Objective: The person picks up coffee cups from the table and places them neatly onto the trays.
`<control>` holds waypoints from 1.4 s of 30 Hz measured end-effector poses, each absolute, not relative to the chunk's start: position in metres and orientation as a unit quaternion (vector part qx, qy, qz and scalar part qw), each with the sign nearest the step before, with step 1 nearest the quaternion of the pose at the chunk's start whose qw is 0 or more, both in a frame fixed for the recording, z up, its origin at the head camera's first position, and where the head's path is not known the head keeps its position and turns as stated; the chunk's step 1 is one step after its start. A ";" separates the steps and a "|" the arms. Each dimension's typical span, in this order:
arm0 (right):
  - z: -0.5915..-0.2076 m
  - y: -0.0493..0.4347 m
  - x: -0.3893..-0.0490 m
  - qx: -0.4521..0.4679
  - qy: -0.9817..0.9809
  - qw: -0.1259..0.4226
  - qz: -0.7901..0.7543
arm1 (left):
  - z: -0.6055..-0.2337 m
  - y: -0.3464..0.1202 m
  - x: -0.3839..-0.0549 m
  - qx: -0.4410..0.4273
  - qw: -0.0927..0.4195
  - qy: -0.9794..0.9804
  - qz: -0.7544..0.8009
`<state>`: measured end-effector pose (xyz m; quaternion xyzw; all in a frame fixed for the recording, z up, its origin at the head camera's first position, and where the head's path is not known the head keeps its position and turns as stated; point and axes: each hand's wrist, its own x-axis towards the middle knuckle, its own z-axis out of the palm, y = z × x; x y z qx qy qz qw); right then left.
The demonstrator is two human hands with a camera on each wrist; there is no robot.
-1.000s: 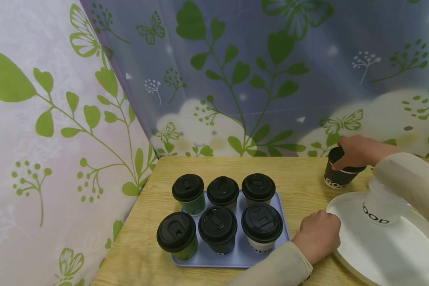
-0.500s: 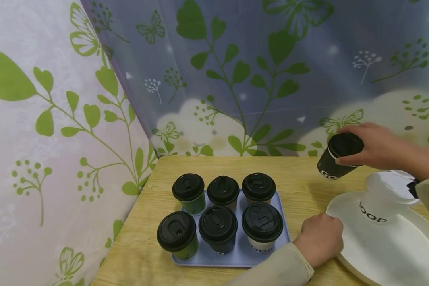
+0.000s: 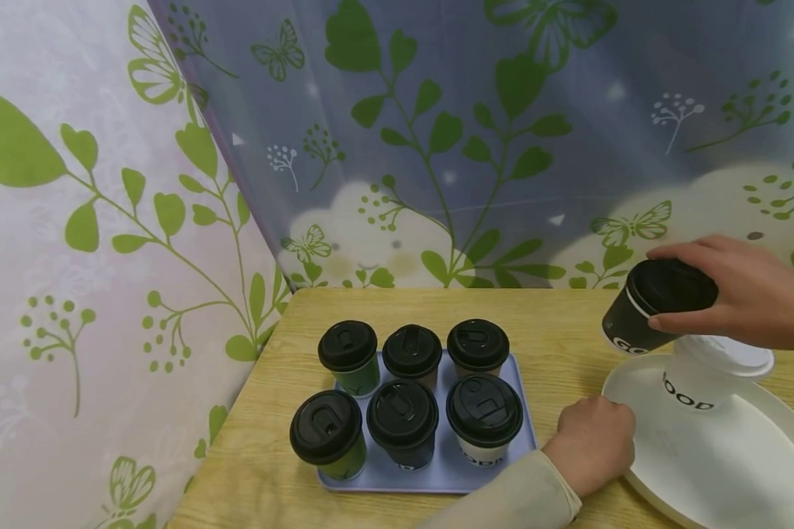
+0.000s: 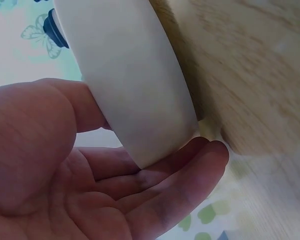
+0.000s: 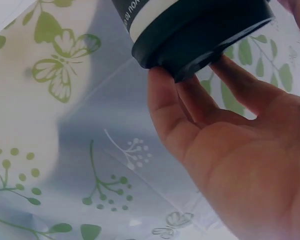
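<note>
My right hand (image 3: 748, 294) grips a black paper coffee cup (image 3: 628, 323) by its black lid. The cup is tilted and held above the table, by the back edge of a round white tray (image 3: 688, 470). In the right wrist view the thumb and fingers are around the lid (image 5: 205, 37). My left hand (image 3: 592, 444) holds the left rim of the tray; the left wrist view shows that rim (image 4: 130, 85) between thumb and curled fingers. On the tray's back part stands a white cup (image 3: 691, 378) with a white lid, partly hidden behind the black cup.
Left of my left hand, a lilac rectangular tray (image 3: 430, 481) bears several lidded cups in two rows, including a green cup (image 3: 344, 463) and a white cup (image 3: 483, 452). A patterned cloth (image 3: 384, 147) hangs behind the wooden table (image 3: 251, 455).
My right hand has lifted the black cup off the table, then brought it right and nearer to the white cup. The left hand stays at the tray rim, nearly still.
</note>
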<state>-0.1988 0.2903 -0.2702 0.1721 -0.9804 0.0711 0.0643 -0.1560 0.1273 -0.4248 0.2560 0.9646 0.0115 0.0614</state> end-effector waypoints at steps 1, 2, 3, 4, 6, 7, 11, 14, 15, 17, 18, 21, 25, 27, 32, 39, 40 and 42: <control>-0.270 0.290 -0.196 0.175 -0.980 0.069 0.069 | -0.425 0.127 -0.156 0.256 0.061 0.965 0.011; -0.270 0.290 -0.194 0.179 -0.979 0.072 0.068 | -0.425 0.127 -0.156 0.255 0.059 0.965 0.011; -0.270 0.290 -0.192 0.180 -0.978 0.075 0.067 | -0.425 0.128 -0.156 0.254 0.059 0.965 0.011; -0.271 0.290 -0.189 0.182 -0.978 0.079 0.066 | -0.425 0.128 -0.156 0.254 0.057 0.966 0.011; -0.272 0.291 -0.185 0.189 -0.976 0.082 0.066 | -0.426 0.128 -0.155 0.252 0.053 0.966 0.010; -0.273 0.291 -0.183 0.192 -0.976 0.082 0.066 | -0.426 0.128 -0.155 0.251 0.051 0.966 0.009; -0.276 0.290 -0.177 0.201 -0.975 0.074 0.059 | -0.427 0.128 -0.155 0.253 0.043 0.967 0.007; -0.277 0.289 -0.175 0.200 -0.976 0.066 0.051 | -0.426 0.128 -0.155 0.255 0.048 0.966 0.007; -0.277 0.289 -0.174 0.199 -0.977 0.063 0.050 | -0.426 0.128 -0.155 0.256 0.051 0.965 0.008; -0.278 0.288 -0.173 0.197 -0.978 0.056 0.047 | -0.426 0.128 -0.156 0.256 0.056 0.965 0.009; -0.279 0.288 -0.172 0.195 -0.978 0.052 0.049 | -0.426 0.128 -0.156 0.256 0.058 0.965 0.009; -0.281 0.289 -0.171 0.190 -0.980 0.041 0.046 | -0.425 0.128 -0.156 0.257 0.059 0.965 0.007; -0.286 0.289 -0.171 0.192 -0.980 0.033 0.046 | -0.426 0.128 -0.156 0.258 0.056 0.965 0.003; -0.289 0.289 -0.171 0.195 -0.979 0.028 0.046 | -0.426 0.128 -0.156 0.258 0.056 0.964 0.001; -0.296 0.289 -0.173 0.199 -0.979 0.013 0.044 | -0.427 0.128 -0.156 0.258 0.054 0.965 -0.002; -0.305 0.289 -0.175 0.210 -0.976 0.013 0.052 | -0.428 0.129 -0.155 0.255 0.047 0.966 -0.003; -0.306 0.289 -0.175 0.210 -0.976 0.013 0.053 | -0.428 0.129 -0.155 0.254 0.044 0.966 -0.004; -0.308 0.289 -0.175 0.212 -0.976 0.011 0.055 | -0.428 0.129 -0.155 0.252 0.037 0.967 -0.005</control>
